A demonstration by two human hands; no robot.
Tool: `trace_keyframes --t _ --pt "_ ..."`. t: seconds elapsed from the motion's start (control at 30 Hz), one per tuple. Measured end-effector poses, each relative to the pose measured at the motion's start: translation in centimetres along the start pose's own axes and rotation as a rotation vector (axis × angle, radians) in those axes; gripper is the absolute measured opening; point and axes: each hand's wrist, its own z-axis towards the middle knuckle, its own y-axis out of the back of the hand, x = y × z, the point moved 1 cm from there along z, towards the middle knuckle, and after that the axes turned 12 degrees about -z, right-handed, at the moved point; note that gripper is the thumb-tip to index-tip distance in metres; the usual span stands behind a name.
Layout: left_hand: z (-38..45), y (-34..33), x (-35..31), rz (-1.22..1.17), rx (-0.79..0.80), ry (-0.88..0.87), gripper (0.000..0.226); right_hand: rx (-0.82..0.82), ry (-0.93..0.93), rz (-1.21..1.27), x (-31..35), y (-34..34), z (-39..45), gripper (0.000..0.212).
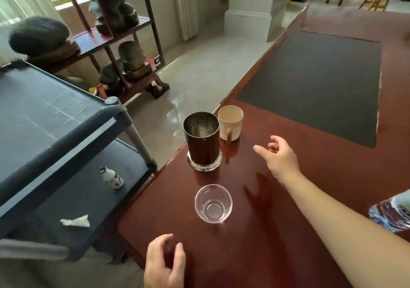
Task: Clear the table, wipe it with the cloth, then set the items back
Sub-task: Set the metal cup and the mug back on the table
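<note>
Steel canister [203,141] stands at ten o'clock of the right hand [280,157]; both this and the left hand [164,263] are spread, empty. Better grasp its wall low.

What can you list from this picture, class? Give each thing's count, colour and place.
Metal cylinder holder: one, dark steel, table's left edge.
Cream mug: one, touching behind the holder.
Clear glass tumbler: one, empty, near the front edge.
Dark mat: one, grey, farther along the table.
Plastic water bottle: one, clear, right edge.
Small white bottle: one, lying on the cart's lower shelf.
Crumpled white tissue: one, same shelf.
Left hand: empty.
Right hand: open.
</note>
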Motion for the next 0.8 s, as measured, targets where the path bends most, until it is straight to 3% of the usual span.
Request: trace_keyframes --t 0.07,0.17,0.3,0.37,0.47,0.57,0.7,0.8 --pt "3.9 0.3 1.1 -0.03 -0.043 0.102 0.03 0.014 -0.001 0.004 0.8 -1.1 1.9 0.075" --pt "10.0 -1.3 1.8 -0.074 0.018 0.206 0.048 0.045 0.002 0.014 1.7 -2.7 4.2 0.084" --pt "16.8 -5.2 2.0 -0.159 0.218 0.278 0.103 0.105 0.027 0.029 2.4 -4.9 6.5 0.103" --pt "19.1 -7.4 1.8 -0.217 0.308 0.277 0.118 0.126 0.05 0.03 2.9 -5.9 7.2 0.113" --pt "21.1 -10.5 1.7 -0.38 0.41 0.28 0.119 0.111 0.081 0.051 3.7 -7.3 8.2 0.121" --pt "22.2 -13.0 2.3 -0.514 0.476 0.174 0.099 0.092 0.104 0.084 4.7 -8.2 9.1 0.124" --pt "22.9 -14.6 3.4 -0.515 0.445 0.18 0.1 0.092 0.116 0.102 5.6 -8.7 10.0 0.123" --pt "23.2 -15.2 4.0 -0.471 0.417 0.219 0.103 0.07 0.105 0.067 5.6 -9.1 10.2 0.111"
